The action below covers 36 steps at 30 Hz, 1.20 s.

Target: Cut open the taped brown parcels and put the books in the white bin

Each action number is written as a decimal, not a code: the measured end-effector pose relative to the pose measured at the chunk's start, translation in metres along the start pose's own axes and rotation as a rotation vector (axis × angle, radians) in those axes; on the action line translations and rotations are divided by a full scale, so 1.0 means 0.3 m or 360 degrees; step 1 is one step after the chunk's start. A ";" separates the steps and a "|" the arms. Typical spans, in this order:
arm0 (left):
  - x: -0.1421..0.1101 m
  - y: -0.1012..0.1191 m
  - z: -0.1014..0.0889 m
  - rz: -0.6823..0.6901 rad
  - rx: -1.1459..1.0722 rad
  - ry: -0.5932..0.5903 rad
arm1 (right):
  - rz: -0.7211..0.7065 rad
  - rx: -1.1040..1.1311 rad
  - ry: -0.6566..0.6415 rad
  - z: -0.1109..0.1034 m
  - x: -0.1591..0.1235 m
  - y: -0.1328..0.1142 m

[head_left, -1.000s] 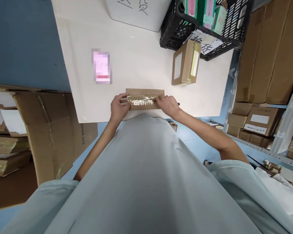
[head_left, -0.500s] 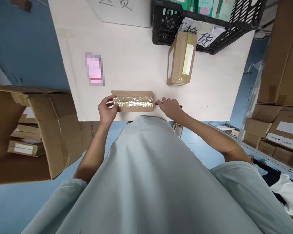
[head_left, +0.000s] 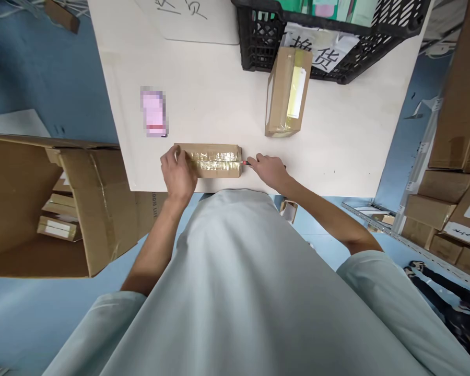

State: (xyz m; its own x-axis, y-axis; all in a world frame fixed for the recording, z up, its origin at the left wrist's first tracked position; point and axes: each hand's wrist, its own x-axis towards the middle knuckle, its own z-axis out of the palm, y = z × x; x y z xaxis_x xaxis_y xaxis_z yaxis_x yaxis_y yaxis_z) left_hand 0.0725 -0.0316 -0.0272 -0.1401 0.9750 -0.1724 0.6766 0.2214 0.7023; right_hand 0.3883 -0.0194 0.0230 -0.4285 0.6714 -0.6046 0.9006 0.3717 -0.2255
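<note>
A small cardboard box (head_left: pixel 215 148) lies near the table's front edge, with shiny clear tape (head_left: pixel 221 166) along its top. My left hand (head_left: pixel 180 175) grips the box's left end, its fingers bent over the top and the thumb partly hidden. In my right hand (head_left: pixel 272 171), closed fingers hold a slim red-and-black utility knife (head_left: pixel 246 163). The knife's front end meets the right end of the box, in line with the tape; its blade is too small to make out.
A taller taped carton (head_left: pixel 284 94) stands against a black plastic crate (head_left: pixel 258 44) at the back right. Left on the table (head_left: pixel 211 104) lies a blurred pink item (head_left: pixel 154 112). A large open carton (head_left: pixel 102 209) holds smaller boxes. Another person's legs (head_left: pixel 442 297) show lower right.
My left hand has slid further over the box's left end, its fingers now bent on top. The box's right end face has come into sight. The knife stays at that end.
</note>
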 end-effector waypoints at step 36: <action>0.124 -0.032 0.280 0.1116 -0.0224 -0.0827 | 0.1221 0.0731 0.0068 -0.064 -0.010 -0.463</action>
State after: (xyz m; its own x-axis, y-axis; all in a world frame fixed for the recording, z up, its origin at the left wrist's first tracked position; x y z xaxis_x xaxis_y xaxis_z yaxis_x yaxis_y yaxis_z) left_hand 0.1216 0.0011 -0.0985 0.6435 0.7630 0.0617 0.3834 -0.3910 0.8367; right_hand 0.2631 -0.0606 0.0709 0.3096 0.6563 -0.6881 0.8770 -0.4767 -0.0600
